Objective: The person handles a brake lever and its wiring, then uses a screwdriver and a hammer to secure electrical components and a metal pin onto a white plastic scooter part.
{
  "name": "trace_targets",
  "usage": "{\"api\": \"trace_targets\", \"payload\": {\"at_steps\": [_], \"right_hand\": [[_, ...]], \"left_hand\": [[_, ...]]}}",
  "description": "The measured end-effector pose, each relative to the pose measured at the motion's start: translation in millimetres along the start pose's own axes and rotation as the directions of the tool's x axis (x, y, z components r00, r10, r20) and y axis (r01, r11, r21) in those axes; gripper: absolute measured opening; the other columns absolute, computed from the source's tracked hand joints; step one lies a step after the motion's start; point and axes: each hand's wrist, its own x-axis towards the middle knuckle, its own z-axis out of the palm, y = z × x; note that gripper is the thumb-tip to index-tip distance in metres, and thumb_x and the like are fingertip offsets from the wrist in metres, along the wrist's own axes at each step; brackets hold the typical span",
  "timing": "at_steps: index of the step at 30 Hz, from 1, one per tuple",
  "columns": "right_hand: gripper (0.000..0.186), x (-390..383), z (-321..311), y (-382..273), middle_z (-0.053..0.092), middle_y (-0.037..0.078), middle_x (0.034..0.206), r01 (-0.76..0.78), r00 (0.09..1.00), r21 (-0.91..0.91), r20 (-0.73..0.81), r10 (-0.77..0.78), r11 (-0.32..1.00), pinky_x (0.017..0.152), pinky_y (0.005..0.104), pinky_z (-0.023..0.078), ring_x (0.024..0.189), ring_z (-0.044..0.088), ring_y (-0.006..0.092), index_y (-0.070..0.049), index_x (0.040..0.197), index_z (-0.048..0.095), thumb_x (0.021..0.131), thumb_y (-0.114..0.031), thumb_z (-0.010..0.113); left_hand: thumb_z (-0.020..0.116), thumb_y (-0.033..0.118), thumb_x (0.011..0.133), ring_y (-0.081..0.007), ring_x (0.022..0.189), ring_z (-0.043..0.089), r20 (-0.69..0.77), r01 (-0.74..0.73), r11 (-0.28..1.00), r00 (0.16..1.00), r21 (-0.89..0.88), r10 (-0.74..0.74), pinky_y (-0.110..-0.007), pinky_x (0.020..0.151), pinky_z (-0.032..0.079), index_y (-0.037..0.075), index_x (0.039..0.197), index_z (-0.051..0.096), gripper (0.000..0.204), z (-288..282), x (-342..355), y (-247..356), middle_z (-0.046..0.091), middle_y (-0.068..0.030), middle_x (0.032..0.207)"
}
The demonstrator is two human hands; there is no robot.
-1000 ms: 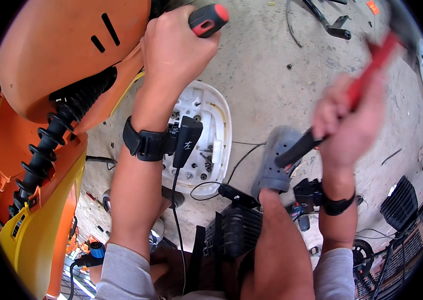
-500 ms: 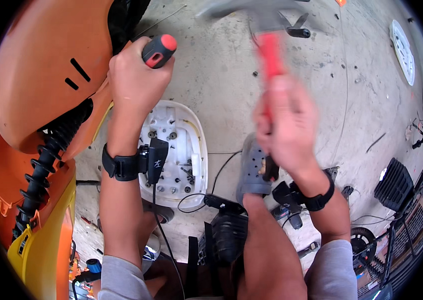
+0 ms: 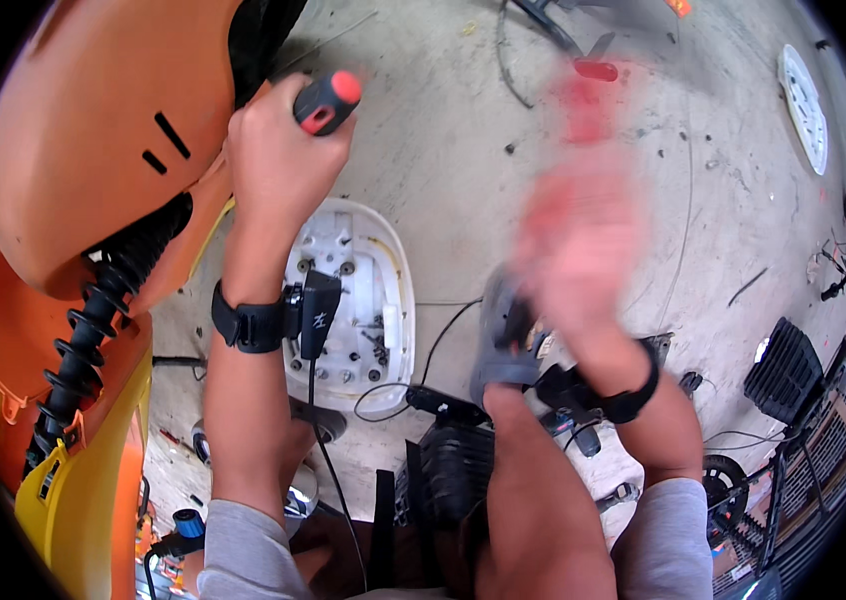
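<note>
Mate: Hands?

Me: Left hand (image 3: 288,150) closed round a black-and-red screwdriver (image 3: 319,98), butt bare, just beside the orange body panel (image 3: 93,130). Blade hidden; can't tell what it bears on. Right hand (image 3: 583,245) closed round a red-shafted hammer (image 3: 586,105), well apart from the butt. Heavy blur, head unclear.

Mate: Doing it well?

Me: My judgement: hold the driver in line with the blow, wrist firm, thumb below the butt. Short, square hits; a glancing one could catch knuckles or mark the panel. Beneath, mind the white tray (image 3: 405,290) with its dark bolts (image 3: 379,350), on the concrete floor (image 3: 433,150).

Mate: Changed?

Me: A second ago the hammer leaned far out right; now its shaft stands nearer upright, closer to my left. Left grip unchanged. Farthest off, the white panel (image 3: 805,115) lies at right, as before.
</note>
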Motion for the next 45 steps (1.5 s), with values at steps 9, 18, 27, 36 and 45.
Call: {"api": "trace_targets", "payload": {"at_steps": [9, 18, 27, 36, 45], "right_hand": [[0.042, -5, -8, 29, 0.047, -0.002, 0.061, 0.208, 0.946, -0.215, 0.291, -0.141, 0.954, 0.037, 0.0218, 0.032, 0.044, 0.042, 0.0062, -0.001, 0.129, 0.055, 0.106, -0.036, 0.049], [0.042, 37, -75, 80, 0.049, -0.003, 0.067, 0.058, 0.969, -0.524, 0.234, 0.078, 0.850, 0.049, 0.0217, 0.036, 0.055, 0.043, 0.0044, -0.006, 0.140, 0.054, 0.107, -0.032, 0.048], [0.039, 56, -69, 94, 0.064, 0.017, 0.118, 0.557, 0.785, -0.802, 0.423, -0.452, 0.218, 0.096, 0.0342, 0.046, 0.112, 0.060, 0.0278, -0.002, 0.134, 0.059, 0.098, -0.018, 0.061], [0.046, 21, 121, -1, 0.065, 0.007, 0.108, 0.956, 0.212, -0.236, 0.966, -0.147, -0.172, 0.090, 0.0373, 0.048, 0.111, 0.059, 0.0230, -0.007, 0.103, 0.072, 0.071, -0.038, 0.083], [0.049, 66, 157, 19, 0.074, 0.013, 0.086, 0.989, 0.115, -0.095, 0.976, 0.187, -0.111, 0.076, 0.0417, 0.058, 0.086, 0.072, 0.0317, -0.006, 0.088, 0.076, 0.083, -0.054, 0.070]], "left_hand": [[0.075, 0.013, 0.074, -0.0299, 0.055, 0.050, -0.001, -0.038, 0.999, 0.999, -0.003, 0.038, -0.035, 0.061, 0.050, 0.000, 0.083, 0.064, 0.019, 3, -1, -3, 0.058, -0.0163, 0.065], [0.078, 0.009, 0.073, -0.0345, 0.074, 0.067, -0.072, -0.017, 0.999, 0.997, -0.048, 0.013, -0.039, 0.068, 0.052, 0.001, 0.093, 0.067, 0.024, 5, -14, -9, 0.067, -0.0166, 0.079], [0.066, -0.007, 0.078, -0.0431, 0.127, 0.053, -0.222, -0.121, 0.979, 0.971, -0.162, 0.083, -0.048, 0.105, 0.043, -0.007, 0.118, 0.064, 0.039, -7, -117, -4, 0.057, -0.0257, 0.135], [0.067, -0.013, 0.077, -0.0400, 0.116, 0.063, -0.195, -0.101, 0.989, 0.978, -0.111, 0.078, -0.046, 0.099, 0.050, -0.002, 0.102, 0.065, 0.027, -187, -219, 69, 0.072, -0.0182, 0.112], [0.067, -0.009, 0.079, -0.0387, 0.115, 0.064, -0.063, 0.357, 0.926, 0.928, -0.126, -0.367, -0.045, 0.098, 0.051, -0.002, 0.104, 0.064, 0.026, -288, -229, 53, 0.071, -0.0181, 0.113]]}}
